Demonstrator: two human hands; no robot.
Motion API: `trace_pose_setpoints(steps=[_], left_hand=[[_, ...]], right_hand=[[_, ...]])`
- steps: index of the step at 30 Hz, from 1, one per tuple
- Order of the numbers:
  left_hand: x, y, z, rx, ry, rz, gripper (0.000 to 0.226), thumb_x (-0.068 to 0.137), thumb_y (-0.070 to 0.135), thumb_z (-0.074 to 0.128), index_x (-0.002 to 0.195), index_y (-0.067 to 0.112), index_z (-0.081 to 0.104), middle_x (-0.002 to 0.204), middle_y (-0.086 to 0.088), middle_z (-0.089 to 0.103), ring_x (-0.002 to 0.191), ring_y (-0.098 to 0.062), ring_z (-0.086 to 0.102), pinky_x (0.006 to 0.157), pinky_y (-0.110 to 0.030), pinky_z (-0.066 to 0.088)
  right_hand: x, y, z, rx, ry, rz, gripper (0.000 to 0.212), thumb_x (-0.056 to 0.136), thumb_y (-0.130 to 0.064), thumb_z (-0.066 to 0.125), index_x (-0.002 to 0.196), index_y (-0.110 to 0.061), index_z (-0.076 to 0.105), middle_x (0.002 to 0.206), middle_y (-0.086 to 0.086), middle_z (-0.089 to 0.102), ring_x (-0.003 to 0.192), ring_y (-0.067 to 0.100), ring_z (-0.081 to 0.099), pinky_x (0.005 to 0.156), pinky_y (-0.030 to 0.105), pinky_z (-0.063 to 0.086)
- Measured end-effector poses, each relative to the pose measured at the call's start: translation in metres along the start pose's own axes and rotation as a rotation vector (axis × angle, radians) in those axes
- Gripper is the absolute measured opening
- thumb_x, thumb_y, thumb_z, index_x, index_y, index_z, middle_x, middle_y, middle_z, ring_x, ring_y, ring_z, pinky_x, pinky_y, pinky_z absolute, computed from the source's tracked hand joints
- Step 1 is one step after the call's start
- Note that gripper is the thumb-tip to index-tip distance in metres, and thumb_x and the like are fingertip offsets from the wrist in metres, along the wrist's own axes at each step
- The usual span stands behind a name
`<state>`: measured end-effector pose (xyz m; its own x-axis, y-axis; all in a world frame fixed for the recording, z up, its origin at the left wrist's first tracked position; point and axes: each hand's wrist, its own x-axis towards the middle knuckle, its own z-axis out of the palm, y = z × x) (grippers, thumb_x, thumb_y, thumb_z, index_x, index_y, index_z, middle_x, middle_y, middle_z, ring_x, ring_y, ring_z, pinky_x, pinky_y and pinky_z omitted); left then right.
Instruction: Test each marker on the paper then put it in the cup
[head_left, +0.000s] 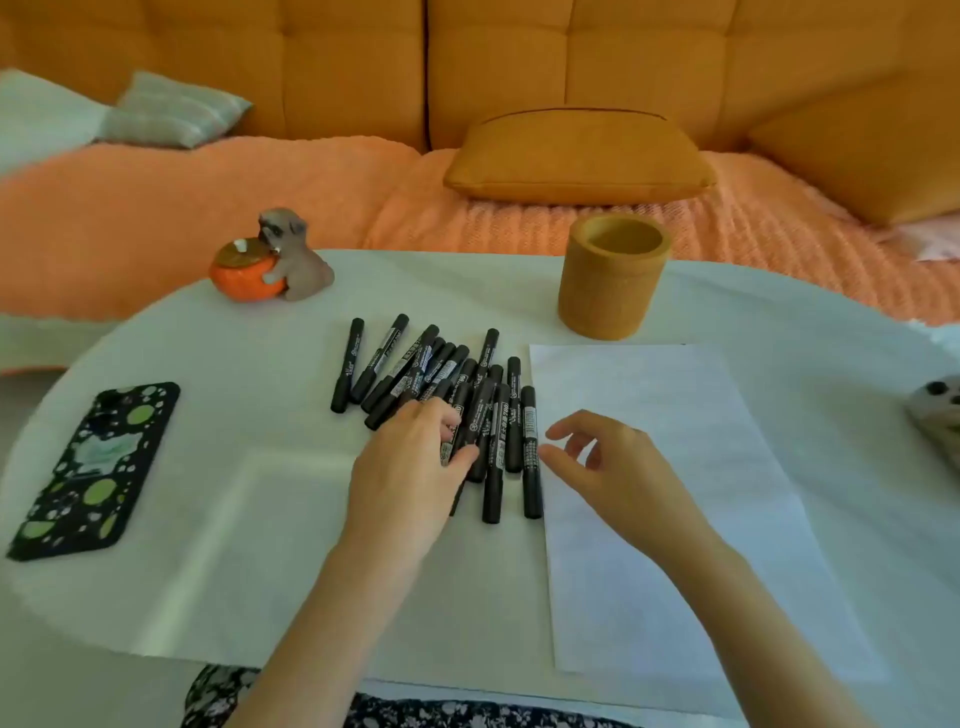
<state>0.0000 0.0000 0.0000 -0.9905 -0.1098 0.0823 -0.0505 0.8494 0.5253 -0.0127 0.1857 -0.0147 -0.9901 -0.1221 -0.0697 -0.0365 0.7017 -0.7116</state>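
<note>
One phone (93, 467) lies at nine o'clock on the table (260, 519), with a dog-and-pumpkin figurine (275, 260) at eleven. At centre sprawls the heap of black markers (395, 358). The left hand (410, 457) sits on the heap's six-o'clock end, thumb and curled fingers pinching one marker (480, 410). The right hand (613, 467), at three o'clock of it, hovers loosely spread and holds nothing, over the edge of the blank paper (675, 467). The cup (613, 280) stands at one o'clock with no marker showing in it. This looks like the first pick. Next, lift that marker clear, uncap it with the free hand, and scribble on the sheet.
</note>
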Motion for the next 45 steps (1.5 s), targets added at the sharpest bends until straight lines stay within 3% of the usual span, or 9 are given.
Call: trace_pose_setpoints(steps=[4, 10, 19, 25, 28, 31, 37, 41, 45], left_hand=[[0.001, -0.001, 0.004, 0.078, -0.010, -0.008, 0.027, 0.085, 0.035, 0.062, 0.109, 0.025, 0.054, 0.103, 0.009, 0.057, 0.080, -0.010, 0.049, 0.069, -0.024, 0.042], [0.005, 0.002, 0.009, 0.111, -0.014, -0.004, 0.026, 0.086, 0.039, 0.059, 0.105, 0.021, 0.056, 0.103, 0.006, 0.056, 0.094, -0.015, 0.054, 0.073, -0.027, 0.044], [0.008, 0.007, 0.010, 0.144, 0.011, -0.027, 0.021, 0.089, 0.038, 0.051, 0.095, 0.019, 0.058, 0.097, 0.004, 0.055, 0.089, -0.016, 0.053, 0.066, -0.026, 0.038], [0.004, 0.014, -0.003, -0.032, 0.113, 0.160, 0.013, 0.084, 0.036, 0.059, 0.087, 0.024, 0.059, 0.088, 0.010, 0.050, 0.089, -0.008, 0.046, 0.068, -0.018, 0.034], [0.004, 0.018, -0.001, -0.103, 0.069, 0.276, 0.012, 0.084, 0.036, 0.060, 0.088, 0.025, 0.060, 0.090, 0.012, 0.052, 0.092, -0.007, 0.050, 0.074, -0.021, 0.040], [0.004, 0.020, 0.003, -0.144, 0.021, 0.351, 0.013, 0.086, 0.035, 0.059, 0.092, 0.024, 0.056, 0.091, 0.014, 0.053, 0.089, -0.007, 0.054, 0.073, -0.033, 0.048], [0.004, 0.019, 0.004, -0.224, -0.080, 0.363, 0.017, 0.090, 0.037, 0.051, 0.102, 0.027, 0.045, 0.096, 0.015, 0.061, 0.087, -0.006, 0.060, 0.073, -0.033, 0.050], [0.007, 0.021, 0.005, -0.252, -0.170, 0.329, 0.019, 0.093, 0.039, 0.041, 0.103, 0.024, 0.047, 0.078, 0.010, 0.056, 0.076, -0.006, 0.053, 0.067, -0.021, 0.042], [0.008, 0.022, 0.005, -0.277, -0.228, 0.352, 0.015, 0.095, 0.037, 0.038, 0.091, 0.026, 0.047, 0.061, 0.011, 0.045, 0.063, -0.008, 0.044, 0.057, -0.022, 0.034]], right_hand=[[-0.002, 0.003, 0.002, -0.004, 0.045, -0.013, 0.021, 0.091, -0.041, 0.059, 0.105, -0.027, 0.063, 0.081, -0.013, 0.058, 0.063, 0.004, 0.050, 0.065, 0.024, 0.042], [0.001, 0.002, 0.006, 0.035, 0.074, -0.044, 0.014, 0.091, -0.037, 0.059, 0.101, -0.028, 0.063, 0.079, -0.015, 0.057, 0.065, 0.005, 0.051, 0.068, 0.027, 0.047], [0.001, 0.001, 0.007, 0.073, 0.069, -0.043, 0.009, 0.092, -0.034, 0.058, 0.097, -0.029, 0.064, 0.079, -0.015, 0.058, 0.068, 0.007, 0.053, 0.069, 0.028, 0.048], [0.003, -0.011, 0.005, 0.339, 0.045, 0.003, 0.019, 0.085, -0.048, 0.060, 0.095, -0.032, 0.065, 0.075, -0.006, 0.063, 0.057, 0.008, 0.047, 0.057, 0.019, 0.039], [0.004, -0.023, 0.000, 0.560, 0.014, -0.003, 0.033, 0.078, -0.048, 0.063, 0.100, -0.024, 0.066, 0.061, -0.006, 0.057, 0.050, 0.003, 0.044, 0.054, 0.017, 0.037], [0.004, -0.028, -0.004, 0.692, 0.031, -0.034, 0.016, 0.089, -0.022, 0.063, 0.096, -0.009, 0.067, 0.052, -0.011, 0.053, 0.045, 0.001, 0.045, 0.048, 0.009, 0.036], [0.004, -0.029, -0.004, 0.736, 0.075, -0.024, 0.014, 0.092, -0.017, 0.060, 0.087, -0.004, 0.066, 0.058, 0.005, 0.054, 0.050, 0.011, 0.042, 0.046, 0.018, 0.036], [0.005, -0.029, -0.006, 0.776, 0.093, -0.033, 0.018, 0.091, -0.019, 0.060, 0.088, -0.003, 0.066, 0.058, 0.005, 0.055, 0.052, 0.014, 0.042, 0.046, 0.018, 0.036], [0.005, -0.027, -0.006, 0.785, 0.078, -0.037, 0.022, 0.090, -0.022, 0.059, 0.091, -0.001, 0.065, 0.059, 0.004, 0.055, 0.053, 0.016, 0.043, 0.046, 0.017, 0.036]])
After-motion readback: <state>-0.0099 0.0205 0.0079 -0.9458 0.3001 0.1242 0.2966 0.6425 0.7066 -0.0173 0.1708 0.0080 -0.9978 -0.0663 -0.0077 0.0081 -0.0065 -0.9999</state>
